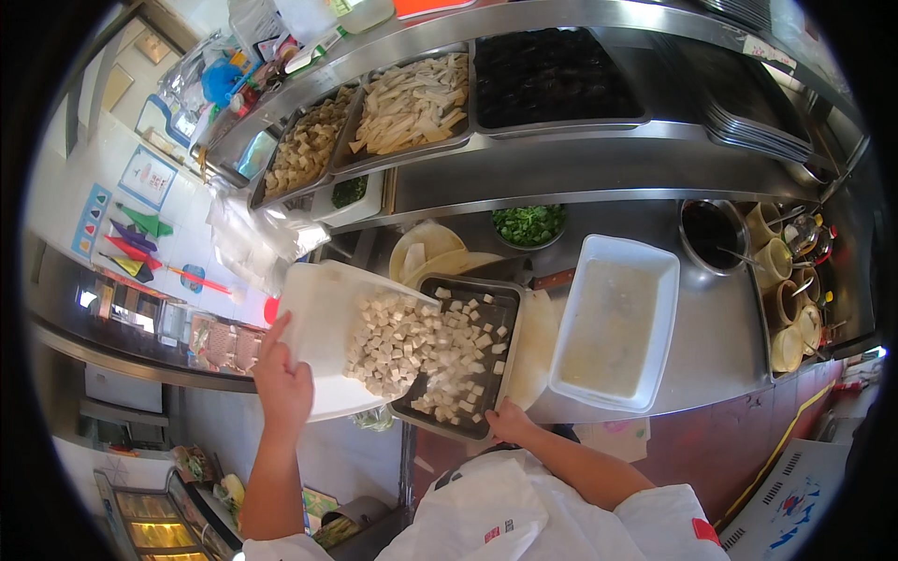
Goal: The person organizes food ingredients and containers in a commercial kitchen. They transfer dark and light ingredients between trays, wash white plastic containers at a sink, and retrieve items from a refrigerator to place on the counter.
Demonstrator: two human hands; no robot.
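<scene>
My left hand [284,379] grips the left side of a white plastic tub [316,336], which is tilted to the right. Small pale cubes of food [389,343], possibly tofu, spill over its lower end into a dark metal tray [514,329]. Some cubes lie scattered across the tray's bottom. At the tray's near right corner, my right hand [511,422] holds the rim. Under and beside the tray shows a round-edged pale cutting board [537,350]. A cleaver's wooden handle [554,279] sticks out beyond the tray's far side.
A white tub with cloudy liquid [614,329] stands right of the tray. Behind are a bowl of chopped greens [528,226] and a pot of dark sauce [712,235]. Seasoning jars [774,259] line the right. Food trays [414,105] fill the raised steel shelf [449,144].
</scene>
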